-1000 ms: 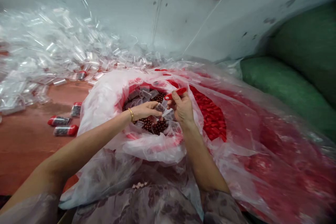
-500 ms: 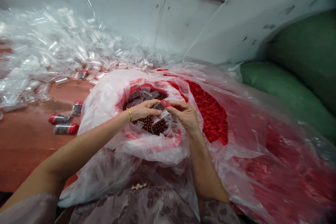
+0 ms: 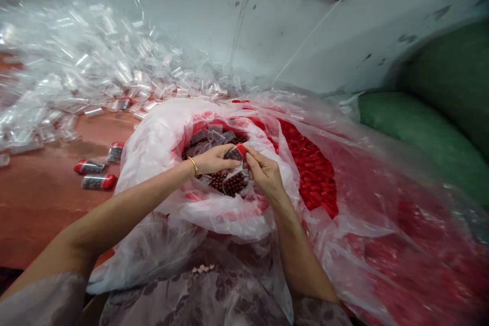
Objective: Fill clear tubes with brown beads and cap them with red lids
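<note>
Pale, scuffed wall (image 3: 183, 35) backs the reddish tabletop (image 3: 38, 224). To the right I see a sheer bag (image 3: 382, 204) of red pieces, blurred and cut off by the edge; to the left, a heap of clear tubes (image 3: 76, 61). Centrally, a white bag (image 3: 153, 147) surrounds brown beads (image 3: 232, 183), partly hidden by the hands. Above the beads, the left hand (image 3: 216, 159) pinches a filled tube (image 3: 232, 155), its fingers covering the lower side. I read the tube's long axis as crosswise, slightly raised rightward, its red cap (image 3: 241, 150) pointing toward the right hand (image 3: 267, 170). Those fingertips meet the cap; whether they grip it I cannot tell.
</note>
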The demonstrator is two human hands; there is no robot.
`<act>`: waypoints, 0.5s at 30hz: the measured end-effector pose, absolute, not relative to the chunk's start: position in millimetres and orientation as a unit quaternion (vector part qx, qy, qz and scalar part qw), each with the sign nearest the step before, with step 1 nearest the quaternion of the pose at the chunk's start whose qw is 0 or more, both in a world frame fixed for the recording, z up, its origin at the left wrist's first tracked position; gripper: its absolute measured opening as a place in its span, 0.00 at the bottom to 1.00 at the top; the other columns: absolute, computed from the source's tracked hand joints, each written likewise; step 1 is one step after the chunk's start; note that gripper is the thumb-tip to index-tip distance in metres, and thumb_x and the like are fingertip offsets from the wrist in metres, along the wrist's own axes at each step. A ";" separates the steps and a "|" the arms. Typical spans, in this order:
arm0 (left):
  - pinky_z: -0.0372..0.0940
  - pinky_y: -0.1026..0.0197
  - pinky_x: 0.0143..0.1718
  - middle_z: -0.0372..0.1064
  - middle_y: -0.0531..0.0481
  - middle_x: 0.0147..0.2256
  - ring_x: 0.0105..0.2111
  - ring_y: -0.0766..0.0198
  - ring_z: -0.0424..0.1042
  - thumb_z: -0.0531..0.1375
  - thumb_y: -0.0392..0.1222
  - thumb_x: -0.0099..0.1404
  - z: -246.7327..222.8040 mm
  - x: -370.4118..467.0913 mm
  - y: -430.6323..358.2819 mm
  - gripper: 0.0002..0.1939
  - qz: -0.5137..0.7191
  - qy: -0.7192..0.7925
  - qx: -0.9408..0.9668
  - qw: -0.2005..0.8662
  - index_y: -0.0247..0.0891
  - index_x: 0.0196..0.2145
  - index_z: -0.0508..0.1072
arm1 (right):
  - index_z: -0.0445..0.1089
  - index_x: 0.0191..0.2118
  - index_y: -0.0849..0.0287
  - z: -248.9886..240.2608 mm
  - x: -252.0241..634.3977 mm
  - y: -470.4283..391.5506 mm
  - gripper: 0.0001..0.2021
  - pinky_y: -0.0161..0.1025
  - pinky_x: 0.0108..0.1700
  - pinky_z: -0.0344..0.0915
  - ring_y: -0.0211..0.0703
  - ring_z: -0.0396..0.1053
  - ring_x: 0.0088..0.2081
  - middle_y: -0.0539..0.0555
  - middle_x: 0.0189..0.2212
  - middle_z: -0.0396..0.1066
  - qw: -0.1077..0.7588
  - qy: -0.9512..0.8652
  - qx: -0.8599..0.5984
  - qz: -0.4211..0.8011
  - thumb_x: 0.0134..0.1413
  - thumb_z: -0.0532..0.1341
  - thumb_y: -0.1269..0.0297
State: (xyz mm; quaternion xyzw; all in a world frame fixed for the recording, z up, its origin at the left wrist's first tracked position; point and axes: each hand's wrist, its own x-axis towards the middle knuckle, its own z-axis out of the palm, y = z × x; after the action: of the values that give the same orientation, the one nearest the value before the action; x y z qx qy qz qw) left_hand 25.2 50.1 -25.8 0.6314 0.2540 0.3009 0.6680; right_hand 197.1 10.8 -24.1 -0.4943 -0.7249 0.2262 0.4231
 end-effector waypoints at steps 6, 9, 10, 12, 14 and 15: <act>0.53 0.70 0.23 0.59 0.59 0.22 0.22 0.74 0.57 0.63 0.44 0.52 -21.0 23.1 46.8 0.15 0.277 0.306 0.700 0.583 0.31 0.33 0.66 | 0.70 0.52 0.59 -23.5 203.5 1.1 0.18 0.37 0.34 0.69 0.39 0.71 0.29 0.56 0.32 0.76 0.358 -0.827 -0.420 0.109 0.59 0.52 0.66; 0.52 0.70 0.23 0.59 0.59 0.22 0.22 0.74 0.57 0.62 0.44 0.52 -19.7 24.7 44.2 0.14 0.257 0.291 0.725 0.569 0.32 0.31 0.66 | 0.72 0.50 0.60 -20.1 208.5 -2.8 0.17 0.37 0.33 0.68 0.40 0.72 0.29 0.55 0.30 0.76 0.351 -0.843 -0.396 0.097 0.58 0.52 0.68; 0.53 0.70 0.23 0.60 0.58 0.22 0.22 0.74 0.57 0.62 0.45 0.53 -19.8 25.7 43.5 0.14 0.249 0.275 0.728 0.577 0.32 0.32 0.66 | 0.73 0.49 0.60 -19.1 209.5 -2.9 0.17 0.36 0.32 0.68 0.40 0.72 0.28 0.55 0.28 0.75 0.364 -0.838 -0.393 0.102 0.58 0.52 0.67; 0.54 0.69 0.23 0.62 0.57 0.22 0.21 0.72 0.59 0.60 0.47 0.55 -20.5 27.6 43.2 0.15 0.236 0.246 0.731 0.592 0.32 0.33 0.66 | 0.76 0.43 0.60 -17.7 209.7 -0.5 0.16 0.36 0.29 0.67 0.39 0.70 0.25 0.52 0.23 0.73 0.403 -0.812 -0.406 0.117 0.57 0.53 0.64; 0.55 0.69 0.24 0.62 0.57 0.21 0.21 0.72 0.59 0.58 0.50 0.57 -21.1 28.5 44.0 0.15 0.235 0.242 0.744 0.576 0.33 0.31 0.65 | 0.77 0.33 0.60 -17.5 206.0 5.3 0.17 0.35 0.25 0.63 0.38 0.67 0.22 0.51 0.18 0.69 0.447 -0.763 -0.447 0.135 0.58 0.53 0.59; 0.55 0.69 0.25 0.61 0.57 0.21 0.22 0.72 0.59 0.58 0.50 0.57 -21.0 28.4 44.5 0.15 0.236 0.250 0.759 0.553 0.33 0.30 0.65 | 0.77 0.28 0.60 -18.0 202.7 9.2 0.19 0.35 0.24 0.61 0.37 0.65 0.20 0.50 0.16 0.67 0.469 -0.732 -0.471 0.153 0.58 0.52 0.55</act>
State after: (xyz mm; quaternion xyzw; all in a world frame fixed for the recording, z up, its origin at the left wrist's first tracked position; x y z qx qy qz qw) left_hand 28.4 44.5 -21.0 0.7590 0.2505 0.2361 0.5527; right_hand 202.7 9.2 -18.0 -0.4709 -0.7316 0.1526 0.4687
